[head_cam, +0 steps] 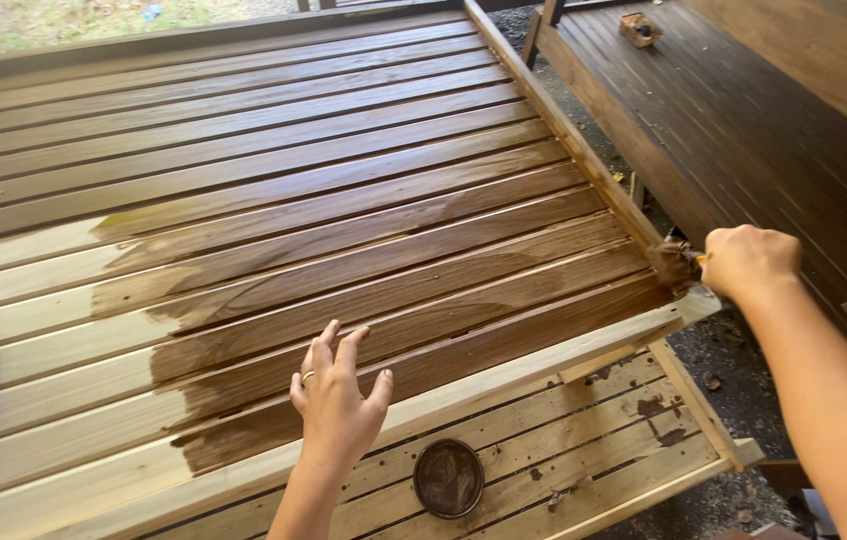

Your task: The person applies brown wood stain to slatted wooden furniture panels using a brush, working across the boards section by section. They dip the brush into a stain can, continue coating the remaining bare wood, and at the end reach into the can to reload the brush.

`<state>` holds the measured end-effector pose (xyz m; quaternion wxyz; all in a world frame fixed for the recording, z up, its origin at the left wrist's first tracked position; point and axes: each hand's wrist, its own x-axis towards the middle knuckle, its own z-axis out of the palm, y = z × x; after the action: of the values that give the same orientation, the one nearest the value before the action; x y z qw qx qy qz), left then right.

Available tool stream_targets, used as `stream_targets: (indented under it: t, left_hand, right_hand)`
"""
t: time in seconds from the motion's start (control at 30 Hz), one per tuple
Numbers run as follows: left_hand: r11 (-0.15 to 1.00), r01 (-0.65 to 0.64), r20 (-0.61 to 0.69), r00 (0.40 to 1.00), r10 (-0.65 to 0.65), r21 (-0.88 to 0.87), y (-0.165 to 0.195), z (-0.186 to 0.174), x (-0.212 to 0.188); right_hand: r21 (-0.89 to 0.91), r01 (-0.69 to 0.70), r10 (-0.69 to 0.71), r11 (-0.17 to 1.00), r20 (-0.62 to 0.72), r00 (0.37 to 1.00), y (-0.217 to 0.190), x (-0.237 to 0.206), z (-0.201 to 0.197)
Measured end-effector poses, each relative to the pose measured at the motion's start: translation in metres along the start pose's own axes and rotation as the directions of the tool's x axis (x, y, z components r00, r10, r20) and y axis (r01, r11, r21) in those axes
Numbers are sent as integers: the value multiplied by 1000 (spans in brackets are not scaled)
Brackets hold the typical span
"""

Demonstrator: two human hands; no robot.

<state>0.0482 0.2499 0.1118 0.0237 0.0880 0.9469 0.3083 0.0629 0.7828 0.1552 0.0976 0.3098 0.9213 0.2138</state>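
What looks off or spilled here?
Dark stain drips spot the bare pallet slats below the panel, near the round lid. The panel itself is only part stained, with a ragged edge. The right hand holds a brush; the left hand hovers open.

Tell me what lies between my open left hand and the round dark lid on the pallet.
In the head view, only the pale unstained wooden edge rail of the slatted panel lies between the left hand and the round dark lid.
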Motion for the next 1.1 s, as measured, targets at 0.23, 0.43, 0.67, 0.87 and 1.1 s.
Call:
stream_targets:
  t: [0.23,0.43,0.67,0.87,1.1]
  left_hand:
    - [998,-51,51,997,53,-42,24,14,4]
    - [998,-58,80,995,61,-40,23,19,9]
    - [999,-39,99,994,40,-6,16,19,22]
    - [999,-33,101,994,35,-18,20,28,28]
    - [997,-56,82,995,61,-54,37,43,34]
  right_hand:
    - [-31,123,-124,992,-54,991,-44,-63,33]
    - [255,139,-168,957,98,981,-119,-129,11]
    - [446,25,-46,895,37,998,-70,-125,15]
    - [519,-135,141,844,28,990,-50,-86,55]
    - [737,113,-66,666,-93,994,-55,-118,67]
